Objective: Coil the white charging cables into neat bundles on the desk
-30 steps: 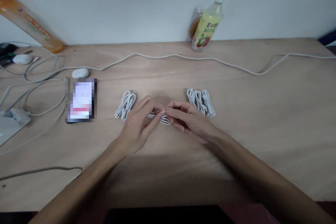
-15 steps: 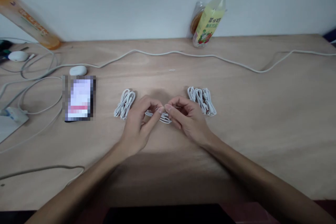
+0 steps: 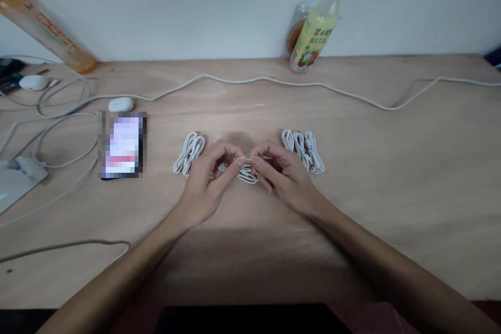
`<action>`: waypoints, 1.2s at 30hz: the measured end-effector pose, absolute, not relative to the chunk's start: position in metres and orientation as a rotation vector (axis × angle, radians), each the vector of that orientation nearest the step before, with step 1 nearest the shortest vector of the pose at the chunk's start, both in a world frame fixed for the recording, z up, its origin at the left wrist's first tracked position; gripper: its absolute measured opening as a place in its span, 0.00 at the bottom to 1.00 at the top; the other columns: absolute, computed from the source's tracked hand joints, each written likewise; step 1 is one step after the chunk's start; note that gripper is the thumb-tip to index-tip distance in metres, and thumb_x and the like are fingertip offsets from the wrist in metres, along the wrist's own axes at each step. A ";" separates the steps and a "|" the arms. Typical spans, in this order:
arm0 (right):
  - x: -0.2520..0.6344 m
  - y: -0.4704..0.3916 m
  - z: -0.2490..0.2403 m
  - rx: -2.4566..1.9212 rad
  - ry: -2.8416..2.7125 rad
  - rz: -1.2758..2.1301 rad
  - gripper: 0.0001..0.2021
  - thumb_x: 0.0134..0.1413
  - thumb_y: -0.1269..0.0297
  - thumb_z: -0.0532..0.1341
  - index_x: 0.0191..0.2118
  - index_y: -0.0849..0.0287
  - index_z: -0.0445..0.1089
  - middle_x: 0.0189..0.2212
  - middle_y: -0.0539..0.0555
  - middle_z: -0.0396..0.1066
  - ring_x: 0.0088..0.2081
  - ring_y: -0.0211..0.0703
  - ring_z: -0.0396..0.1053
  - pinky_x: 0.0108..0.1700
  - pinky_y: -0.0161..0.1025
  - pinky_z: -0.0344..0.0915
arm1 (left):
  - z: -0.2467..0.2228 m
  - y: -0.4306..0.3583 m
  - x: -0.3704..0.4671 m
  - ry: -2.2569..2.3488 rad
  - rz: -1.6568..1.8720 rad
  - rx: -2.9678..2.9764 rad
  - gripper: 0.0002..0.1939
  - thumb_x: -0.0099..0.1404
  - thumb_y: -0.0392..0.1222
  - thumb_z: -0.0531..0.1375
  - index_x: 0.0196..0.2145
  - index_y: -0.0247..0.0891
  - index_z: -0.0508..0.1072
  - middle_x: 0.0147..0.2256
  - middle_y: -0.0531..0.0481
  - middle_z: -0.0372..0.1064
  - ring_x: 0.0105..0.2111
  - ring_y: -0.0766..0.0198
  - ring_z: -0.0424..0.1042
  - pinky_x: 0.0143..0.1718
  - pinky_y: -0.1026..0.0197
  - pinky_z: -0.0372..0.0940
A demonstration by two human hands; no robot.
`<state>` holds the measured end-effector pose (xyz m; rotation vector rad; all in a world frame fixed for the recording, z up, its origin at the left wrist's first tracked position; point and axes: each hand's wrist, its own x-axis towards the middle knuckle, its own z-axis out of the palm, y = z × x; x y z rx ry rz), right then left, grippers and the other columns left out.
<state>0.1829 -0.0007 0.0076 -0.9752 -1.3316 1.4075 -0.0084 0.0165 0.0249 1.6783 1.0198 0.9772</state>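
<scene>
Both hands meet at the middle of the table, fingertips nearly touching. My left hand (image 3: 213, 180) is closed in a pinch of thumb and forefinger on a thin pale tie (image 3: 248, 160). In the same way my right hand (image 3: 282, 175) pinches the tie's other end. Right beneath the fingers lies a coiled white cable (image 3: 248, 175), partly hidden by them. Folded white cables (image 3: 189, 154) rest to the left of my left hand. Several more white cable bundles (image 3: 299, 146) lie side by side just beyond my right hand.
A tiny pale loop (image 3: 259, 105) lies beyond the hands. A long white cord (image 3: 289, 82) crosses the table's back. At left are a phone (image 3: 123, 146), a white case (image 3: 121, 104) and tangled cords. A yellow-labelled bottle (image 3: 315, 36) and an orange bottle (image 3: 50, 31) lean at the wall.
The whole view has shifted slightly. Both hands stay pinched over the coiled cable, with the fingertips a little further apart and a bit of the tie showing between them.
</scene>
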 end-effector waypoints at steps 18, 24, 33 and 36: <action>0.184 -0.001 0.003 -1.041 -1.378 1.198 0.06 0.66 0.62 0.69 0.38 0.55 0.74 0.27 0.44 0.70 0.21 0.30 0.64 0.22 0.33 0.58 | 0.027 0.020 -0.009 0.945 0.919 1.507 0.09 0.74 0.43 0.64 0.34 0.40 0.76 0.30 0.54 0.67 0.30 0.64 0.64 0.35 0.59 0.63; 0.183 -0.002 0.002 -1.045 -1.350 1.180 0.05 0.65 0.65 0.70 0.37 0.56 0.76 0.26 0.44 0.70 0.20 0.30 0.63 0.22 0.33 0.57 | 0.028 0.020 -0.008 0.950 0.914 1.463 0.09 0.73 0.43 0.64 0.34 0.39 0.76 0.30 0.54 0.67 0.30 0.65 0.63 0.35 0.61 0.61; 0.181 -0.003 0.006 -1.071 -1.321 1.160 0.03 0.63 0.67 0.70 0.36 0.56 0.77 0.26 0.44 0.72 0.19 0.29 0.62 0.21 0.33 0.56 | 0.027 0.020 -0.010 0.943 0.917 1.455 0.10 0.73 0.43 0.64 0.34 0.38 0.76 0.30 0.54 0.66 0.31 0.66 0.63 0.35 0.62 0.60; 0.182 -0.002 0.006 -1.070 -1.336 1.149 0.04 0.63 0.66 0.70 0.36 0.56 0.77 0.26 0.44 0.71 0.19 0.29 0.62 0.21 0.33 0.56 | 0.027 0.020 -0.009 0.942 0.914 1.462 0.09 0.73 0.42 0.65 0.35 0.38 0.76 0.30 0.54 0.67 0.31 0.66 0.63 0.35 0.62 0.59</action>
